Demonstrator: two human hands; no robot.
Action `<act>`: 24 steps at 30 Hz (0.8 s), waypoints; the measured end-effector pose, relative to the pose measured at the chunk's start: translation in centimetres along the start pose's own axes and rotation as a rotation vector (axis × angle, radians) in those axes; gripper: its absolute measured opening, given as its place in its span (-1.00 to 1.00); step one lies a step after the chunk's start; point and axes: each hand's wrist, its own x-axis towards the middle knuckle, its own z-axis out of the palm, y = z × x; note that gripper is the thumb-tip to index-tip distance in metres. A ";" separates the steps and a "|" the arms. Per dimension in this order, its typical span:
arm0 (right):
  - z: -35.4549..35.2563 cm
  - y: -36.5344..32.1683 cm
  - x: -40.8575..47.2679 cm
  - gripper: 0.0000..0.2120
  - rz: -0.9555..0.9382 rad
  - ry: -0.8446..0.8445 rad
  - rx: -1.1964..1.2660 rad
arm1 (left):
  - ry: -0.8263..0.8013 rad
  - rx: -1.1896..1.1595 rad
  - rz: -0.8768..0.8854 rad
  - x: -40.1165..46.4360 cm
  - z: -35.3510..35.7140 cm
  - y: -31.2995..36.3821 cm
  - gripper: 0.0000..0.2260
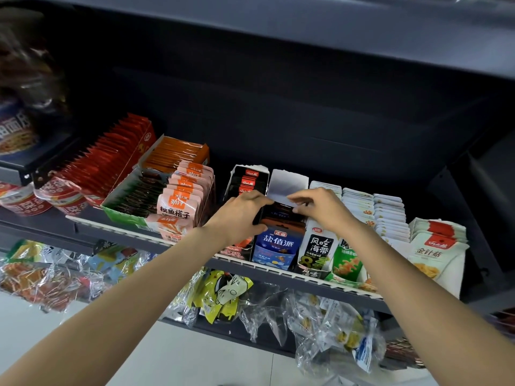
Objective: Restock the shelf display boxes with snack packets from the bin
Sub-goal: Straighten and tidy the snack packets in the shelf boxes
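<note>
Pinching from both sides, the left hand [239, 210] is curling its fingers round the left edge of a small stack of dark packets [280, 214], while the right hand [320, 207] is nipping the stack's right top corner between thumb and fingertips. Those packets are sitting just above the front half of the white display box [287, 182], whose rear half is showing bare card. In front of them a blue packet [278, 246] is standing upright against the shelf rail [250, 261].

To do this well, both hands should be keeping the stack squared and upright, lowering it straight between the box walls and then pushing it back so no packet is catching the torn card rim. Neighbouring boxes, the black-packet box [248, 179] on the left and the seaweed box [320, 246] on the right, are standing close, so elbows-in movement seems wise. No bin is in view.
</note>
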 end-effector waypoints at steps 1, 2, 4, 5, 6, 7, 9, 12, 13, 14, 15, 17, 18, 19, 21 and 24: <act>-0.2 0.0 -0.3 -0.69 0.004 0.041 0.033 | 0.000 -0.010 -0.009 0.0 0.1 -0.1 -0.47; -0.3 0.0 -0.6 -0.70 0.003 0.073 0.045 | 0.001 -0.023 -0.018 0.0 0.2 -0.1 -0.47; -0.4 0.1 -1.3 -0.69 -0.008 0.081 -0.011 | -0.002 -0.037 -0.029 0.1 0.3 -0.2 -0.47; -0.3 0.3 -1.5 -0.66 -0.011 0.061 -0.059 | -0.002 -0.040 -0.031 0.2 0.4 -0.3 -0.47; -0.1 0.6 -1.7 -0.63 -0.008 0.029 -0.098 | -0.002 -0.045 -0.034 0.1 0.4 -0.3 -0.47; 0.0 0.9 -1.8 -0.60 -0.001 -0.007 -0.115 | 0.000 -0.055 -0.038 0.1 0.4 -0.5 -0.47; 0.1 1.5 -2.0 -0.50 0.015 -0.078 -0.102 | -0.004 -0.070 -0.040 0.0 0.4 -0.7 -0.47; 0.0 2.1 -1.9 -0.39 0.046 -0.161 -0.115 | -0.010 -0.077 -0.035 -0.1 0.4 -0.7 -0.48; 0.1 2.2 -1.9 -0.41 0.046 -0.150 -0.126 | -0.007 -0.079 -0.027 -0.1 0.3 -0.6 -0.50; 0.3 2.4 -1.8 -0.45 0.038 -0.119 -0.140 | -0.003 -0.079 -0.013 -0.1 0.4 -0.6 -0.51; 0.6 2.5 -1.7 -0.49 0.027 -0.079 -0.152 | 0.000 -0.078 0.002 -0.1 0.4 -0.6 -0.53; 1.1 2.7 -1.4 -0.55 0.011 -0.013 -0.173 | 0.006 -0.082 0.022 -0.2 0.5 -0.8 -0.55; 1.2 2.7 -1.4 -0.58 0.006 0.010 -0.194 | 0.008 -0.084 0.024 -0.2 0.6 -0.9 -0.56; 1.3 2.7 -1.3 -0.60 -0.003 0.033 -0.226 | 0.011 -0.086 0.022 -0.2 0.6 -1.0 -0.56; 1.4 2.4 -1.1 -0.61 -0.049 0.074 -0.301 | 0.026 -0.088 0.021 -0.2 0.7 -1.1 -0.55; 1.5 1.8 -1.0 -0.59 -0.127 0.081 -0.395 | 0.048 -0.103 0.018 -0.1 0.9 -1.1 -0.55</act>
